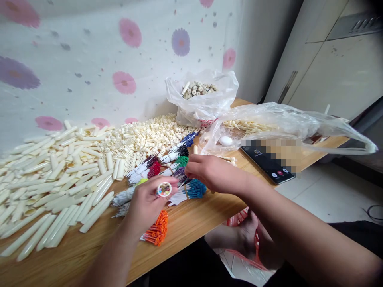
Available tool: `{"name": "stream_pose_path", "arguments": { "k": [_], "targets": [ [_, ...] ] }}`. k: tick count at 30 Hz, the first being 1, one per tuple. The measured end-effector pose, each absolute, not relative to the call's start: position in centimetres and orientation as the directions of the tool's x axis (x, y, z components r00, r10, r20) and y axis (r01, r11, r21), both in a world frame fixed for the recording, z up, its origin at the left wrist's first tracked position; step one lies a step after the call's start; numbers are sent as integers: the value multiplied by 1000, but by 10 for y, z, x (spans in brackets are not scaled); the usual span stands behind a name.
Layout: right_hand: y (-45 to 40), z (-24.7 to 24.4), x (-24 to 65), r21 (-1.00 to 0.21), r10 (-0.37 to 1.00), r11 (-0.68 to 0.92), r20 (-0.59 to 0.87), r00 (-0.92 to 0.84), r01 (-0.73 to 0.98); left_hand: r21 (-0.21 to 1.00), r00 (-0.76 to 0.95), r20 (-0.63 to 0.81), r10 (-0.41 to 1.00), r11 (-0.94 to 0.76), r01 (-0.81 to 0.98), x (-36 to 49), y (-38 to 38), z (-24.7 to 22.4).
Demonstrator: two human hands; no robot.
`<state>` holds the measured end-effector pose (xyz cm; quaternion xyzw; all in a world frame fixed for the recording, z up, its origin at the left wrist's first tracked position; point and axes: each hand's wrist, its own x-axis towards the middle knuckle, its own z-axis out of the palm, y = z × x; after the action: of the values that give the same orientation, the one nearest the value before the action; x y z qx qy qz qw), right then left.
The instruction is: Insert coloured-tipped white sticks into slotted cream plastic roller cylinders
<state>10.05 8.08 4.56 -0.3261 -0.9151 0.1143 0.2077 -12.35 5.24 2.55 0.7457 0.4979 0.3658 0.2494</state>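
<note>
Forearms point(281, 211) reach in, left fingers point(159, 181) around a tube point(164, 189).

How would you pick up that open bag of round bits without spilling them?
I'd come from above and gather the loose rim of the plastic bag together: it stands open-topped, and its thin, floppy rim rises above the round pieces.

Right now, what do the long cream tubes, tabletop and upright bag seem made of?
Long cream tubes: likely hard plastic, glossy; bright highlights run lengthwise.
Tabletop: wood or wood-look laminate, can't tell which; visible grain, soft sheen.
Upright bag: probably thin plastic film, slightly shiny; translucent, crumpled edges.
</note>
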Motion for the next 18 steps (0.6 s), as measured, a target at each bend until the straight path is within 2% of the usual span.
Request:
{"name": "stream_pose_path", "arguments": {
  "k": [3,5,8,10,13,18],
  "targets": [
    [74,41,89,-443,627,769,383,-678,461,790,232,219,948,-312,528,-116,48,22],
    [72,35,85,-579,666,726,459,-588,371,829,197,178,964,-255,498,-116,48,19],
    [73,23,83,-808,774,569,465,-429,152,894,180,103,978,-170,414,-120,49,17],
    [73,16,82,-898,830,441,406,-382,3,919,198,62,978,-133,370,-123,50,17],
    [72,9,79,-932,850,333,362,-384,-143,939,210,32,977,-101,330,-125,49,17],
    [69,8,75,-937,853,246,331,-403,-250,950,243,60,968,-130,283,-126,46,15]
  ]
}}
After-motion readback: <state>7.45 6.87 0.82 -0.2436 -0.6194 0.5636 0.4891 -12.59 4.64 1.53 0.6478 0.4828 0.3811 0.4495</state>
